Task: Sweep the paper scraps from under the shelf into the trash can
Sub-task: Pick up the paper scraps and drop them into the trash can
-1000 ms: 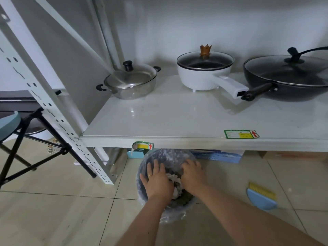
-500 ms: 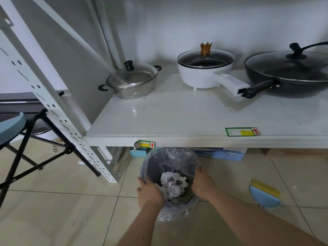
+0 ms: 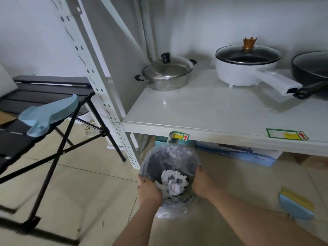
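Note:
A dark round trash can (image 3: 166, 160) lined with a clear plastic bag stands on the tiled floor just in front of the white shelf (image 3: 213, 110). White paper scraps (image 3: 173, 181) lie piled inside it. My left hand (image 3: 148, 191) grips the can's near left rim. On the near right rim my right hand (image 3: 203, 184) holds the can from the other side. A blue hand brush with yellow bristles (image 3: 296, 205) lies on the floor at the right, apart from both hands.
A steel pot (image 3: 166, 73), a white electric pan (image 3: 248, 64) and a black wok (image 3: 312, 71) stand on the shelf. Boxes (image 3: 248, 153) lie under it. A blue dustpan (image 3: 48, 114) rests on a black folding table (image 3: 16, 139) at the left. The perforated shelf post (image 3: 106, 103) slants beside the can.
My hands came out of the can, where they pressed the scraps, and took hold of its rim on both sides. The view has swung to the left.

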Motion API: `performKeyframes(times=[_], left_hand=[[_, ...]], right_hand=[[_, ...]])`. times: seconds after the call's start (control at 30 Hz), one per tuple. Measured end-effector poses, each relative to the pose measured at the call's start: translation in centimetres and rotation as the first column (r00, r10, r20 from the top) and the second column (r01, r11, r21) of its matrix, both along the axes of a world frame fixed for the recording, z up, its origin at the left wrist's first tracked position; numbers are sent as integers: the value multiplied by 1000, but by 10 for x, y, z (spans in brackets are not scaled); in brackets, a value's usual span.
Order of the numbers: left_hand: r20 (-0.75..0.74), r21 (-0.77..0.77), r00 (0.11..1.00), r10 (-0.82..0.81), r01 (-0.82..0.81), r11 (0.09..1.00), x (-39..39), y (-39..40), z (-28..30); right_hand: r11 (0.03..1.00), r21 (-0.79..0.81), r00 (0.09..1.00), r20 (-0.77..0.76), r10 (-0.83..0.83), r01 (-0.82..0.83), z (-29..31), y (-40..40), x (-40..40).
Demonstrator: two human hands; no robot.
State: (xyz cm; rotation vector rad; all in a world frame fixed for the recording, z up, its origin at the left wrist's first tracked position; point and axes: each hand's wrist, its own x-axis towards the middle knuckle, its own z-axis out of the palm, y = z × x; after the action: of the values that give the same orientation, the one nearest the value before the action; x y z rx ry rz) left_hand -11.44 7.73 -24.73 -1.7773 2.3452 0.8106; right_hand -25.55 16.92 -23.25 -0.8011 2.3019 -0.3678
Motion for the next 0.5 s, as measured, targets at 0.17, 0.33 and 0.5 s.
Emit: performKeyframes(times=[0.17,0.33,0.5], left_hand=[[40,-9,998,56,-55,998,46,-22,-2],[65,-6,990,123,-122,992,84,-39,-3],[81,-19,986,146,-145,989,117,-48,-4]], right_hand=[[996,-5,996,5,85,-85,2,-30,40],[989,-43,990,-5,144,-144,-1,-57,75],[979,-52,980,-7,199,-199,-2,-78,107]])
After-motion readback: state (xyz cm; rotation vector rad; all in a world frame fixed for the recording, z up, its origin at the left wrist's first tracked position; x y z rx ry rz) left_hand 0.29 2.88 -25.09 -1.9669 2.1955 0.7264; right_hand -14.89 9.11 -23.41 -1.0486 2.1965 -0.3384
